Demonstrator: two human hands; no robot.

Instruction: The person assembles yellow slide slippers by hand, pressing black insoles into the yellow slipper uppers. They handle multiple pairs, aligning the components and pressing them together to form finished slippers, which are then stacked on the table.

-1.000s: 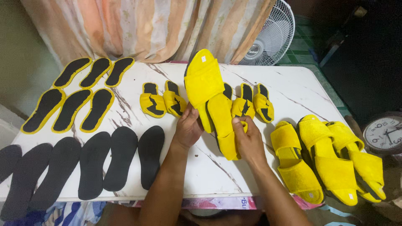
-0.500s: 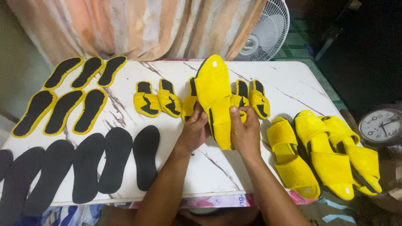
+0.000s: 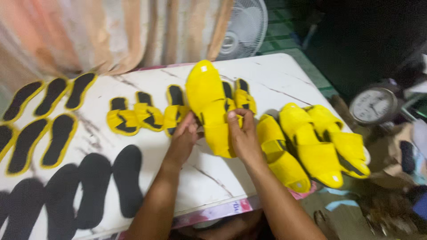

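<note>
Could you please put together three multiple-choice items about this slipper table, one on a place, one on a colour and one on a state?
1. Where do the finished yellow slippers lie?
A. at the table's right end
B. beside the black soles
C. against the curtain

2. What colour edges the black insoles at the left?
A. red
B. yellow
C. white

3. How is the yellow slipper in the middle kept?
A. lying untouched on the table
B. hanging from the fan
C. in the grip of both hands

Key: 1 A, they are piled at the right end of the table, near the clock. 2 B, a yellow rim runs round each one. 3 C, the left hand and the right hand clasp it from either side.
</note>
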